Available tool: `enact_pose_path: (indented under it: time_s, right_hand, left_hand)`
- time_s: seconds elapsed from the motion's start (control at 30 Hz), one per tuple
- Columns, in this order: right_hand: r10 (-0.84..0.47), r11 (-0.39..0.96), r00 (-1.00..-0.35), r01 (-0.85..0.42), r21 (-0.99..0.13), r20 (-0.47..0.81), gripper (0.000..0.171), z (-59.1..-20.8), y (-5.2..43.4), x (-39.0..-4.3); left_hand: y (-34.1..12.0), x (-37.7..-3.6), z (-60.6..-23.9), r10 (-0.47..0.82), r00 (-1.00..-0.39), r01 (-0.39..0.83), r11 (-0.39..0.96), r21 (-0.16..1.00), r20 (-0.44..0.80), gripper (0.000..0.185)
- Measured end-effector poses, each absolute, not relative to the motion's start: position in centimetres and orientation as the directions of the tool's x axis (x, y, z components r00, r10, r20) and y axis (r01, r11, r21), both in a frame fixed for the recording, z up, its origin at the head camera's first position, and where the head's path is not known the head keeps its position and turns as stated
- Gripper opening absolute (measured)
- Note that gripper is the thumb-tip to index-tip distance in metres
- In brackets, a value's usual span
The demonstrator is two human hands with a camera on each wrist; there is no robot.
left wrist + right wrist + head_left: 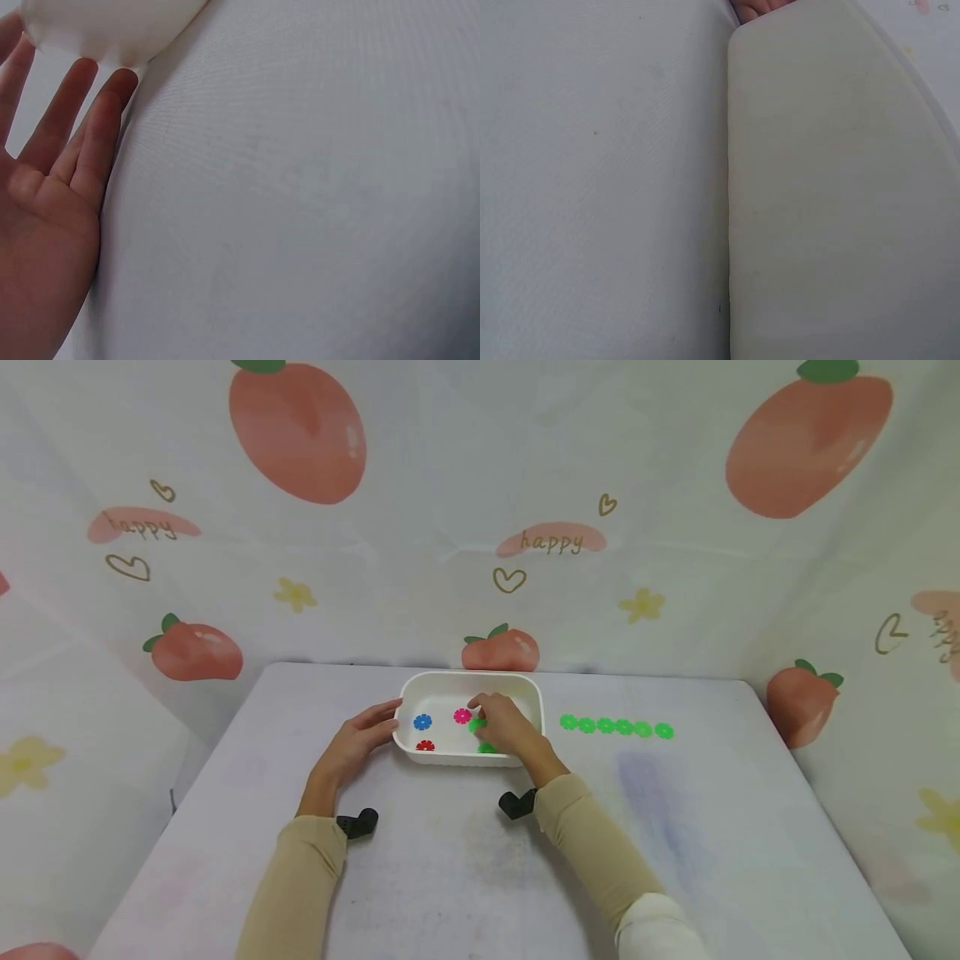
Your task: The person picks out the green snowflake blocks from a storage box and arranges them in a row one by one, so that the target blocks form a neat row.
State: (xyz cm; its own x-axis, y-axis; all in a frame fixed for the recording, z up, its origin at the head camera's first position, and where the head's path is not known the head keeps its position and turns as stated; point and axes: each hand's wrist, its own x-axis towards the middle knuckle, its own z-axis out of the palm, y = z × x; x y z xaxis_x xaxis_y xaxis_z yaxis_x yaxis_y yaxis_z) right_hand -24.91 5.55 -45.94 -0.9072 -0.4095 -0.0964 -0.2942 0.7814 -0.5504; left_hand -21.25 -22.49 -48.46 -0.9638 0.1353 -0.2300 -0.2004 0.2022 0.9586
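Note:
A white plastic tray [438, 757] stands near the back of the table. My left hand [356, 743] rests against its left end, fingers extended; in the left wrist view the fingertips of this hand [56, 195] meet the tray's wall [97, 30]. My right hand [506, 722] reaches down inside the tray, its fingers right at a green notched disc [477, 725]; I cannot tell if they pinch it. Also in the tray lie a pink disc [462, 716], a blue disc [422, 722], a red disc [425, 746] and another green disc [487, 748] by the front wall.
Right of the tray, several green notched discs [606, 726] form a row on the white-covered table [442, 877]. A cloth printed with fruit [300, 435] hangs behind and at the sides. In the right wrist view the tray's outer wall [832, 187] fills much of the frame.

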Motion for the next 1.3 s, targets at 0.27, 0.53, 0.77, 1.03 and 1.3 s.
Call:
enact_pose_path:
  time_s: [0.27, 0.53, 0.77, 1.03, 1.3]
  right_hand:
    - [-0.405, 0.727, -0.913, -0.291, -0.623, -0.045, 0.009, -45.9, 5.9, -25.2]
    - [-0.324, 0.542, -0.945, -0.15, -0.827, -0.04, 0.013, -45.6, 6.9, -25.7]
    - [-0.279, 0.47, -0.96, -0.158, -0.868, 0.024, 0.016, -43.7, 7.8, -25.1]
    - [-0.222, 0.383, -0.971, -0.171, -0.908, 0.09, 0.016, -42.1, 8.9, -24.4]
    - [-0.128, 0.322, -0.986, -0.144, -0.936, 0.108, 0.018, -41.5, 10.3, -23.6]
  left_hand:
    - [-22.5, -21.1, -48.3, 0.149, -0.963, -0.197, 0.185, 0.963, -0.225, 0.05]
    - [-22.4, -21.2, -48.4, 0.165, -0.957, -0.205, 0.191, 0.96, -0.237, 0.05]
    - [-22.6, -21.5, -48.6, 0.166, -0.958, -0.201, 0.199, 0.959, -0.235, 0.049]
    - [-22.7, -21.5, -48.5, 0.178, -0.955, -0.207, 0.178, 0.962, -0.238, 0.05]
    - [-22.6, -21.4, -48.3, 0.175, -0.954, -0.213, 0.175, 0.961, -0.244, 0.05]
